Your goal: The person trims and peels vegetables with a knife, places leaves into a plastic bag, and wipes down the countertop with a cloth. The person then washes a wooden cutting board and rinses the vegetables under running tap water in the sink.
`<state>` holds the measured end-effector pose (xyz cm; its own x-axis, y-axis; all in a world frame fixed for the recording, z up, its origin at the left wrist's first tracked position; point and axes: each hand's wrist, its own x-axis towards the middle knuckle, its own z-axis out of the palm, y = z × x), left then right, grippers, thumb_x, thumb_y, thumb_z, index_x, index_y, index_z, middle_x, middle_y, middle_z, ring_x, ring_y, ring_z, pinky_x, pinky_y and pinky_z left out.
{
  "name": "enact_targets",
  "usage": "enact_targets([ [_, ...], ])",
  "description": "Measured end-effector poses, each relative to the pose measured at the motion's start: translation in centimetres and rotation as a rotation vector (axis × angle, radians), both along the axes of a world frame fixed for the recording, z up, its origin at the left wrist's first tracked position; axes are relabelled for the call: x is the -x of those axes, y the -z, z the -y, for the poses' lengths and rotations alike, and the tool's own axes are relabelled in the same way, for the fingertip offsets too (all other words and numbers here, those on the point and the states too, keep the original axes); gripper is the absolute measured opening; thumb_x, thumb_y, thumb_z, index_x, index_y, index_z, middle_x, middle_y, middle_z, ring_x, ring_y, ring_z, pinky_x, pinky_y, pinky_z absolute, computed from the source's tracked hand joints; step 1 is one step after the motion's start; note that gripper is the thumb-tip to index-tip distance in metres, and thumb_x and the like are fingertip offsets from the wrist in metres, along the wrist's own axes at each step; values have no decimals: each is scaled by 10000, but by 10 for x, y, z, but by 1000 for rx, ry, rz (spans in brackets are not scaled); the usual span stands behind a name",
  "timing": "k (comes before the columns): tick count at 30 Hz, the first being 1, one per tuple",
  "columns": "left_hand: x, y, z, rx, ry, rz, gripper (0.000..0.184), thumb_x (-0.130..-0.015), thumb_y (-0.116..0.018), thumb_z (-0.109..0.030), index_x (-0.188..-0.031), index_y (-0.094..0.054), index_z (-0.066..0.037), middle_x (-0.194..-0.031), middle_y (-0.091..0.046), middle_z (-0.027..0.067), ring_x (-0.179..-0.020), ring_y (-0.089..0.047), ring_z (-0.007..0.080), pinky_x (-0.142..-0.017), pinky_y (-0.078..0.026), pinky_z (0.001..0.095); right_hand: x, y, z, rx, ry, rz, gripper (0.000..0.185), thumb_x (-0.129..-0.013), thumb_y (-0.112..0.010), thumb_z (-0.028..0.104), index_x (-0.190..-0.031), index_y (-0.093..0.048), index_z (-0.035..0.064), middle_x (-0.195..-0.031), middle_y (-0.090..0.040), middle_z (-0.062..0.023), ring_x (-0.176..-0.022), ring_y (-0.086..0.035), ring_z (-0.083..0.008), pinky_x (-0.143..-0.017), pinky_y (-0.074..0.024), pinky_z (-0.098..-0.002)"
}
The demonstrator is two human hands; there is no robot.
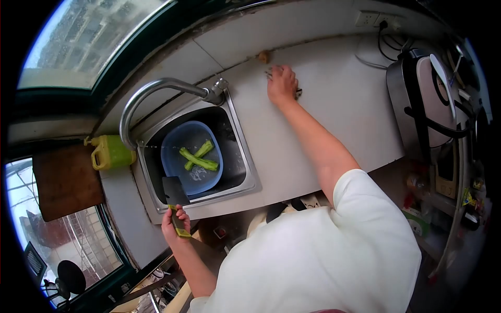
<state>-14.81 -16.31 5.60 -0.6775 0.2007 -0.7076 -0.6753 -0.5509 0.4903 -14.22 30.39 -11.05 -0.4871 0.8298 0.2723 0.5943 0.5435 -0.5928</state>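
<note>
My left hand (176, 223) is wrapped round the green-and-yellow handle of a knife (174, 191), whose dark broad blade overlaps the near edge of the sink (251, 177). A blue basin (219, 163) sits in the sink and holds green vegetable pieces (201, 159), two of them crossed, with some water. Over on the countertop (334, 94), my right hand (282, 83) is closed low over something dark and small that pokes out at its sides; I cannot make out what it is. A small brown lump (264, 56) lies just beyond that hand, by the wall.
The curved faucet (156, 86) arches over the sink. To the left are a yellow-green jug (116, 152) and a brown board (68, 182) by the window. A large appliance (425, 101) stands at the right, with cables running to wall sockets (368, 20).
</note>
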Motion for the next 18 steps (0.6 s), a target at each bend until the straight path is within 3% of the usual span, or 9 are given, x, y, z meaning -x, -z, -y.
enact_targets([
  [3,0,-2,-8,-4,-35,34,200,-868,-515,-99,-1013,-459,25,-956,-539,176,-700,-500,174,-613,-468,260,15,3,66,-36,-478,-136,308,-784,-505,71,-1083,-563,116,-1170,-494,-80,-1079,-458,-278,-898,-361,-420],
  [8,13,-1,-16,19,12,-59,189,-873,-507,-97,-1016,-466,21,-965,-537,182,-708,-508,178,-609,-467,258,-132,-12,81,103,-1069,-71,383,-649,-648,58,-1007,-580,178,-1136,-494,-33,-1034,-477,-255,-874,-373,-406],
  [10,19,2,-17,17,24,-71,195,-874,-506,-90,-1022,-458,26,-960,-542,182,-705,-513,177,-601,-467,255,-191,-19,53,53,-954,20,421,-627,-674,69,-1023,-584,182,-1154,-484,-40,-1062,-463,-264,-877,-377,-413],
  [13,21,7,-23,9,60,-49,200,-878,-512,-96,-1015,-454,37,-957,-538,181,-707,-516,174,-606,-473,258,-228,-15,-26,-122,-252,26,412,-656,-570,12,-1048,-583,140,-1143,-473,-100,-1031,-456,-322,-886,-377,-431],
  [15,24,7,-30,7,84,-30,204,-880,-516,-99,-1011,-453,44,-957,-536,182,-709,-518,173,-609,-477,259,-219,-2,-93,-281,85,4,363,-709,-530,8,-1051,-586,115,-1124,-479,-131,-1030,-452,-346,-899,-378,-442],
  [18,21,2,-40,22,80,-21,218,-878,-522,-96,-1017,-449,55,-959,-538,187,-705,-516,175,-605,-477,256,-182,19,-184,-258,279,33,393,-734,-556,69,-1123,-575,118,-1166,-471,-162,-1065,-449,-355,-933,-376,-429],
])
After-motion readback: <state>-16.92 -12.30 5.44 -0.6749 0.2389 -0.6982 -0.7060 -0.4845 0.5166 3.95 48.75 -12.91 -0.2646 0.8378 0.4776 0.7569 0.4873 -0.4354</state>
